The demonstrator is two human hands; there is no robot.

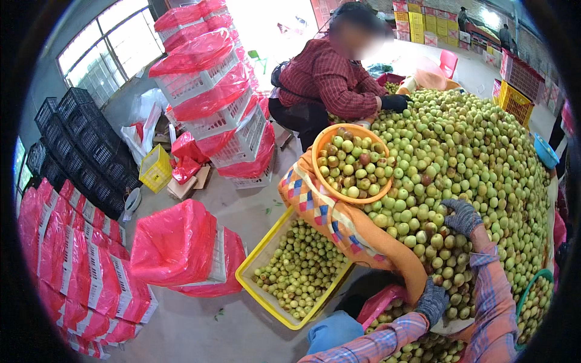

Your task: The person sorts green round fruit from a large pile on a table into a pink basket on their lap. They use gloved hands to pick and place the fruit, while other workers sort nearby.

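A large heap of round green-and-brown fruits (458,131), which look like fresh jujubes, fills the right side of the view. My right hand (462,218), in a grey knit glove, rests on the heap's near slope with its fingers spread over the fruits. Lower down, my left hand (432,301) wears a matching glove and touches browner fruits at the heap's edge; its fingertips are partly hidden. Beneath my left forearm, more fruits lie in a container with a pink plastic liner (380,305). An orange patterned blanket (363,236) forms the heap's padded rim.
An orange basket (318,169) of fruits sits on the rim, above a yellow crate (268,305) of fruits. Across the heap, a person (322,77) in dark gloves reaches into the fruits. Pink-lined crates (204,90) stand stacked at left. A green basket (520,299) is at right.
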